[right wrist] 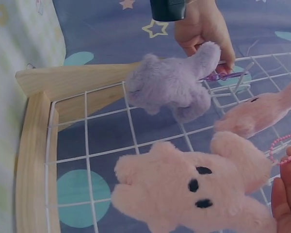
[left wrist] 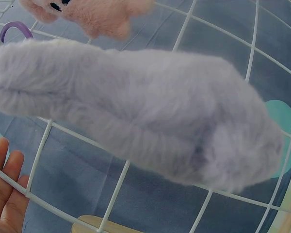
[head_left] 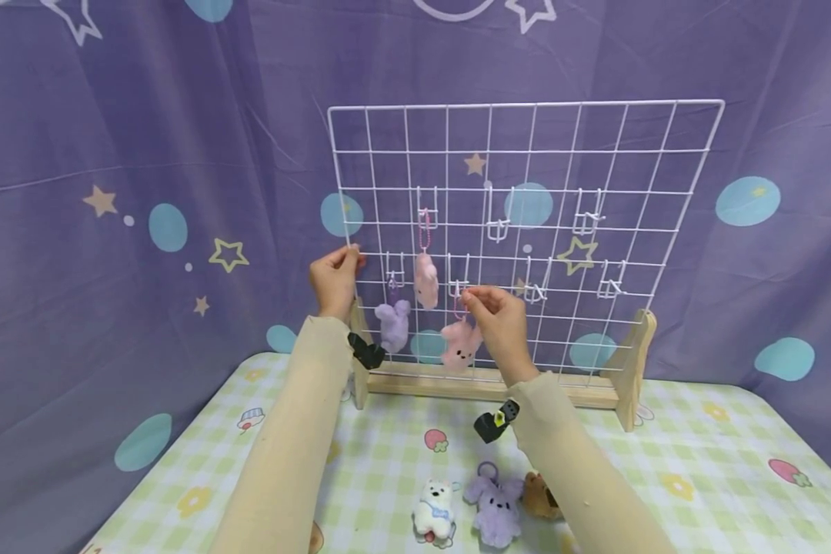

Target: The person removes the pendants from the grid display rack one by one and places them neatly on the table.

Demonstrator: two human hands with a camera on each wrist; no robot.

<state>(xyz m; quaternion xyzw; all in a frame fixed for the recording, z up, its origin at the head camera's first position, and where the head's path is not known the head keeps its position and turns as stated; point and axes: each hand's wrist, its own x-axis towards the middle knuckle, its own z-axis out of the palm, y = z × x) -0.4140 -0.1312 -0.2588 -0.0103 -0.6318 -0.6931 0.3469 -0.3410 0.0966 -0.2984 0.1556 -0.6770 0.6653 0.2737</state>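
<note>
The pink plush (head_left: 461, 346) hung low before the wire grid (head_left: 526, 105), its beaded chain (head_left: 455, 309) pinched by the right hand's (head_left: 502, 325) fingers beside a hook (head_left: 459, 285); I couldn't tell whether the loop had caught. Released unseated, it might drop to the surface (head_left: 381, 462). The left hand's (head_left: 335, 283) fingers gripped the grid's edge; a careless tug there could shake the hooks.

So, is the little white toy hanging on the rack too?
No, the white toy rests on the checkered tablecloth, in front of the wire rack.
</note>
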